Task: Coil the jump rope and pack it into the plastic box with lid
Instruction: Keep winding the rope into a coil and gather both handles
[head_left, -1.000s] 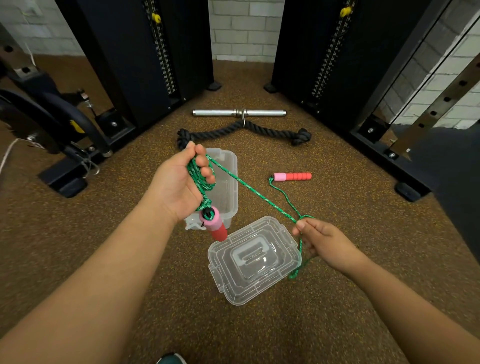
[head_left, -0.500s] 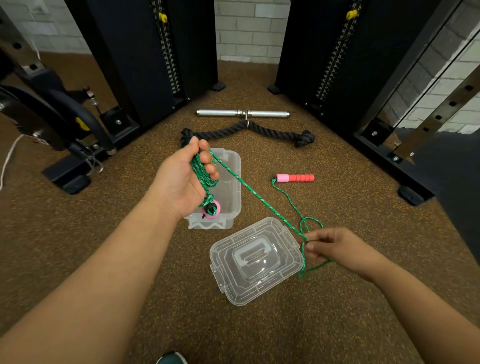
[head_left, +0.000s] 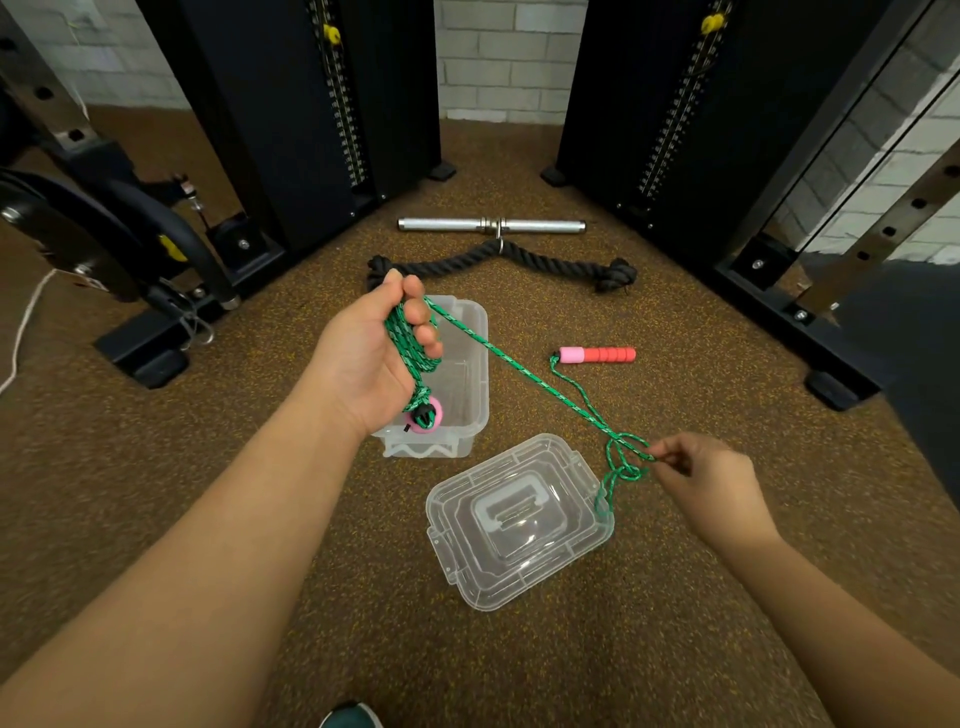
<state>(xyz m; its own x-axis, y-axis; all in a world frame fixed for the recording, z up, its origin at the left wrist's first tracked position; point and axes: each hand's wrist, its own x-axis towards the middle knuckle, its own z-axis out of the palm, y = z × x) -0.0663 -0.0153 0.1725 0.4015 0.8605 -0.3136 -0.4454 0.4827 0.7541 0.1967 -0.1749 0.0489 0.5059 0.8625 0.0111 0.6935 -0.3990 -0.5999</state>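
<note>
My left hand (head_left: 371, 358) is closed around several loops of the green jump rope (head_left: 519, 371), held above the open clear plastic box (head_left: 475, 358) on the floor. One pink-and-red handle (head_left: 426, 414) dangles below that hand, end-on to me. From the fist the rope runs taut, down and right, to my right hand (head_left: 701, 480), which pinches it at a small tangle just right of the clear lid (head_left: 517, 522). The lid lies flat on the floor nearer to me than the box. The other handle (head_left: 597, 355) rests on the floor to the right of the box.
A steel bar (head_left: 491, 225) and a thick black rope attachment (head_left: 498, 262) lie beyond the box. Black machine towers (head_left: 291, 114) stand left and right, with an exercise bike (head_left: 98, 234) at far left. A shoe tip (head_left: 350, 717) shows at the bottom edge.
My right hand has slid right and slightly away along the rope, past the lid's edge. The dangling handle has swung from side-on to end-on. The left hand kept its grip over the box.
</note>
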